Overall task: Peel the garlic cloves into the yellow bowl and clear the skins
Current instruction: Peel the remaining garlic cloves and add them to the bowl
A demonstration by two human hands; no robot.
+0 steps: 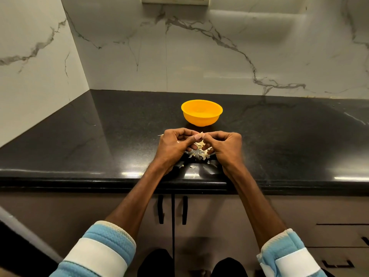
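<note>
Obs., head view. We note both hands held close together over the black countertop [279, 136], near its front edge, approx. centre of frame.

L hand [175, 145]: fingers curled inward, thumb tip brought to the meeting pt. R hand [225, 145]: same posture, fingers curled, knuckles up. Btwn the two sets of fingertips we see a pale piece [199, 136], small, pinkish-white, pinched from both sides. We cannot tell whether it is a clove or only skin; it is too small and partly covered by the fingers.

Garlic skins [200, 154]: a loose heap of cream flakes on the counter directly below and btwn the hands. A few stray scraps lie nearer the counter edge, one thin sliver lies just L of the L hand, and one flake sticks to the L hand itself.

Yellow bowl [201, 112]: upright on the counter, just beyond the hands, apart from them, in line with the gap btwn them. Inside wall is visible; we cannot make out any contents from this angle.

Other: marbled wall tiles [219, 56] behind and to the L of the counter. Cabinet doors below w/ two black handles [160, 209]. Forearms bare; blue-and-white sleeves [99, 252] at the bottom of the frame, both sides.
</note>
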